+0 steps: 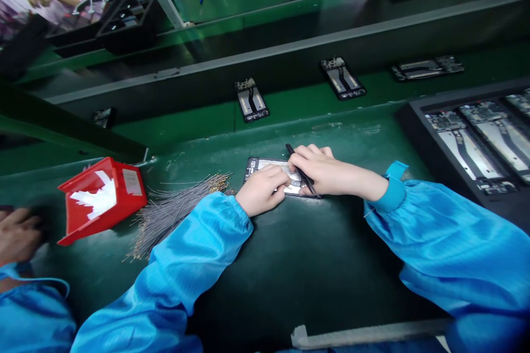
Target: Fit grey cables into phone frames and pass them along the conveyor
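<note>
An open phone body lies on the green table, partly covered by both hands. My left hand rests on its middle, the fingers bent and pressed together; what they pinch, if anything, is hidden. Over the phone's right part is my right hand, closed around a thin black tool that slants across the phone. A bundle of grey cables with gold-coloured ends lies left of the phone, beside my left sleeve.
A red bin with white strips stands at the left, near another person's hand. More phone bodies lie on the strip behind. A black tray of phone bodies is at the right. A post slants at the left.
</note>
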